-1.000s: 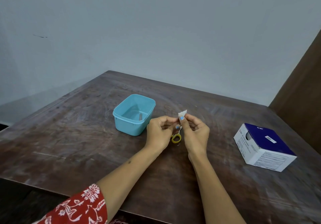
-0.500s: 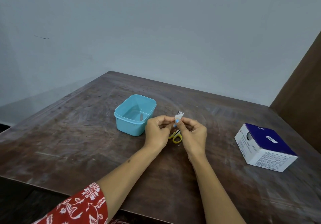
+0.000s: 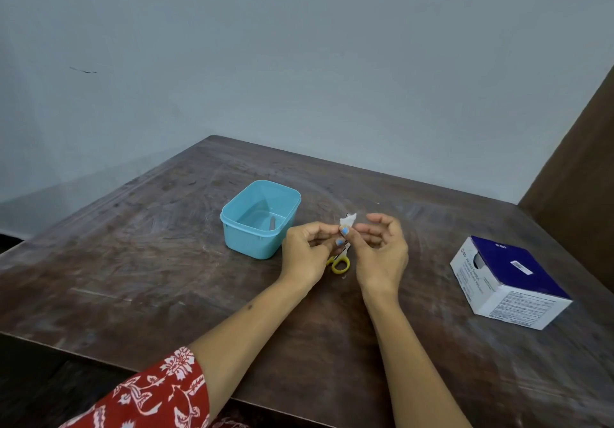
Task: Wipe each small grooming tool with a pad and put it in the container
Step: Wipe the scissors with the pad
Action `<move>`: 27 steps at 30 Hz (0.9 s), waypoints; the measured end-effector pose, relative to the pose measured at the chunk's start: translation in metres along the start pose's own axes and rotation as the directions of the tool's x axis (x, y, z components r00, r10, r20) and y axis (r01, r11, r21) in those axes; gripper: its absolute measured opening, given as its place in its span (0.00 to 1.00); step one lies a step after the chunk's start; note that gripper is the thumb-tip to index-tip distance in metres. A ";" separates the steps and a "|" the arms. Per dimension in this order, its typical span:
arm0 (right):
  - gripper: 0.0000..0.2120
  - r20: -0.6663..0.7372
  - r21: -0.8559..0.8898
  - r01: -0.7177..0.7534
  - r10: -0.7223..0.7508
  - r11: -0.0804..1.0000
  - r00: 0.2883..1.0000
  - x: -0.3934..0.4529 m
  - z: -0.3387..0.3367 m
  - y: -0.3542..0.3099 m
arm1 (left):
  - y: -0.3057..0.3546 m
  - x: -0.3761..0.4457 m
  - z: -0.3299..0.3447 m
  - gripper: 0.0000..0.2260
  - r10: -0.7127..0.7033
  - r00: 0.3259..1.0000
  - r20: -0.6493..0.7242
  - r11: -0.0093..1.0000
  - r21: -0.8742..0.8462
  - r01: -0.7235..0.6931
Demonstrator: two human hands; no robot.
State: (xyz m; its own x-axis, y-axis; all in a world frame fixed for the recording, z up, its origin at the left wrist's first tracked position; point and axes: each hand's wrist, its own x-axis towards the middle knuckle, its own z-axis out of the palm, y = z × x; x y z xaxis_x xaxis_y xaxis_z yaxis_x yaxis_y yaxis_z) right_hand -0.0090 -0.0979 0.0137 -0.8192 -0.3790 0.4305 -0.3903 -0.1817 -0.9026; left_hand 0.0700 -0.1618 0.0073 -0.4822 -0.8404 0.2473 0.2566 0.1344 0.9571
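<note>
Small scissors [image 3: 341, 262] with yellow handles are held upright over the table, gripped by my left hand [image 3: 307, 256]; only one handle loop and part of the blades show between my hands. A crumpled white pad [image 3: 349, 219] sits at the blade tips, pinched by the thumb and a finger of my right hand [image 3: 380, 254], while its other fingers curl loosely away. The teal plastic container [image 3: 232, 220] stands just left of my hands, with one small metal tool [image 3: 272, 223] lying inside it.
A white and dark blue cardboard box [image 3: 508, 281] lies at the right of the brown wooden table [image 3: 133, 261]. A grey wall runs behind the table. A brown panel stands at the far right.
The fingers of my right hand have spread away from the pad, which earlier they closed around. My left hand keeps its hold on the scissors. Both hands stay in about the same place.
</note>
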 end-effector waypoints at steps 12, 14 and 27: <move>0.06 0.081 0.192 -0.093 0.078 0.977 0.994 -0.001 0.001 0.000 | -0.005 0.003 -0.001 0.09 -0.032 0.999 -0.012 0.999 -0.027 0.032; 0.07 0.114 0.183 -0.117 0.097 0.976 0.989 -0.002 0.002 -0.001 | -0.005 0.004 -0.002 0.09 -0.031 0.999 -0.026 0.999 -0.029 0.030; 0.10 0.004 0.042 0.030 -0.030 0.999 1.000 -0.003 0.001 -0.004 | -0.008 0.004 -0.002 0.15 0.024 1.000 -0.004 0.997 0.077 -0.024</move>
State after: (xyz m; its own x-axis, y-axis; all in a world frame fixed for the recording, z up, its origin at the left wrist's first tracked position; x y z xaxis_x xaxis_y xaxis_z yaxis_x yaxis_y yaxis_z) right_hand -0.0043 -0.0972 0.0158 -0.8055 -0.3768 0.4574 -0.3965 -0.2309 -0.8885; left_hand 0.0676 -0.1677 0.0006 -0.4727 -0.8388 0.2699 0.2033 0.1943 0.9597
